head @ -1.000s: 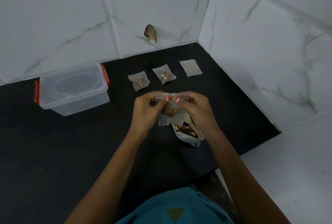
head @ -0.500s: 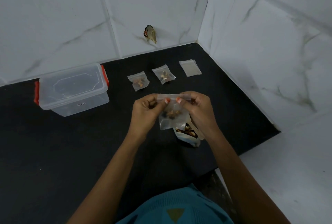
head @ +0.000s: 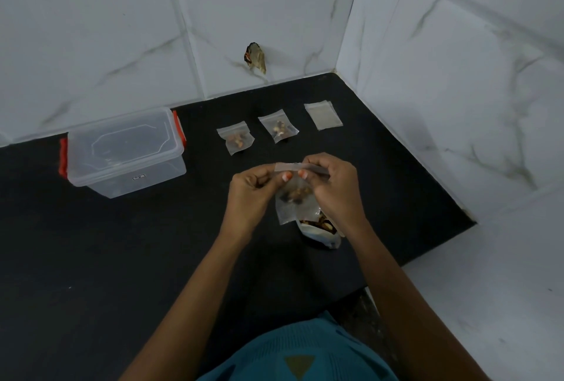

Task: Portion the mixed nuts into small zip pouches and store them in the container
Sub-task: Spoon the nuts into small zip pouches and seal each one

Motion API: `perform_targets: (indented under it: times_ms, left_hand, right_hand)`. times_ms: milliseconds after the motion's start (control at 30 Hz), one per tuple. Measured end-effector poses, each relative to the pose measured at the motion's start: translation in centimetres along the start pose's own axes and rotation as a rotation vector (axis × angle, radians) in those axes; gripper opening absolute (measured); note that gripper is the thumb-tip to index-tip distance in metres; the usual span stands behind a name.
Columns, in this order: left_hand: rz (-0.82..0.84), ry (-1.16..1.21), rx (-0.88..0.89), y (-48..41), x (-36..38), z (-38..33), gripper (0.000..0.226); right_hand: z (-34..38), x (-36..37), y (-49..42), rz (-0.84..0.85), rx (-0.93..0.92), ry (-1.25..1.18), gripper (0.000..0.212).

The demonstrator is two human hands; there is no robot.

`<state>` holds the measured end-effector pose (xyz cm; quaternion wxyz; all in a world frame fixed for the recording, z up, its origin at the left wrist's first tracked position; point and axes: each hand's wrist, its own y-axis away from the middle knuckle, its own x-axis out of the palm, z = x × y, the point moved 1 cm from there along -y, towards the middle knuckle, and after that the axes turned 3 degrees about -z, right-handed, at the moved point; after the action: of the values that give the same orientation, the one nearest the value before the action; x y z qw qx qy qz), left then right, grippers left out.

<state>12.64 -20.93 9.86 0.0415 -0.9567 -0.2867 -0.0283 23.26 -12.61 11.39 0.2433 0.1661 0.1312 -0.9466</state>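
So far, 2 filled pouches are lying on the black counter (head: 122, 258), one (head: 235, 141) at 11 o'clock from the hands and the other (head: 277, 126) at 12 o'clock, near each other but apart. A stack of empty pouches (head: 323, 111) is sitting at 1 o'clock, so more portions are probably waiting. The container (head: 125, 151) is standing at 10 o'clock, well apart from the hands, with its lid on. Whether anything is lying inside, I cannot tell, so the storing step is looking not yet begun. A 3rd pouch (head: 290, 212) is hanging in the air between the hands with a small clump of nuts in it. The open nut bag (head: 320, 229) is lying just below it at 5 o'clock. By my reading, the person is pressing this pouch's zip strip closed.

The left hand (head: 247, 194) is curling its fingers and pinching the left end of the strip between thumb and forefinger. The right hand (head: 332, 188) is pinching the right part likewise, and the 2 thumbnails are facing up near the middle. Both forearms are reaching in from 6 o'clock and converging on the pouch.
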Motion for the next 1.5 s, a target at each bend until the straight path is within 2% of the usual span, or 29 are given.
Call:
perform_targets:
  times_ms: [100, 267, 433, 533, 767, 900, 1000, 1133, 1333, 1500]
  left_hand:
    - [-0.070, 0.041, 0.004, 0.1, -0.3, 0.0, 0.015]
    - [-0.053, -0.056, 0.051, -0.2, -0.6, -0.1, 0.015]
    - [-0.137, 0.017, 0.003, -0.3, -0.5, 0.1, 0.012]
    - [-0.146, 0.048, -0.040, -0.2, -0.5, 0.3, 0.010]
    - [-0.083, 0.092, -0.070, -0.2, -0.5, 0.3, 0.016]
    - [-0.013, 0.051, -0.035, -0.3, -0.4, 0.1, 0.020]
    - [-0.042, -0.020, -0.009, -0.5, -0.4, 0.2, 0.014]
    - [-0.101, -0.037, -0.011, -0.9, -0.7, 0.4, 0.013]
    - [-0.117, 0.022, -0.087, -1.2, -1.1, 0.9, 0.011]
    - [-0.071, 0.033, -0.188, -1.6, -2.0, 1.9, 0.021]
  right_hand:
    - [0.0, -0.1, 0.0, 0.014, 0.017, -0.012, 0.018]
    - [-0.4, -0.4, 0.0, 0.089, 0.073, -0.018, 0.013]
    - [-0.4, -0.9, 0.1, 0.128, 0.227, -0.265, 0.014]
    - [-0.5, -0.9, -0.1, 0.099, 0.266, -0.330, 0.010]
    - [-0.9, -0.7, -0.3, 0.022, 0.245, -0.263, 0.013]
    - [-0.9, -0.6, -0.4, 0.057, 0.232, -0.251, 0.014]
    - [-0.8, -0.4, -0.4, 0.076, 0.220, -0.274, 0.013]
    - [-1.2, -0.4, -0.5, 0.100, 0.294, -0.349, 0.011]
    - [-1.5, 0.3, -1.2, 0.060, 0.277, -0.290, 0.010]
    - [-2.3, 1.2, -2.1, 0.045, 0.291, -0.277, 0.009]
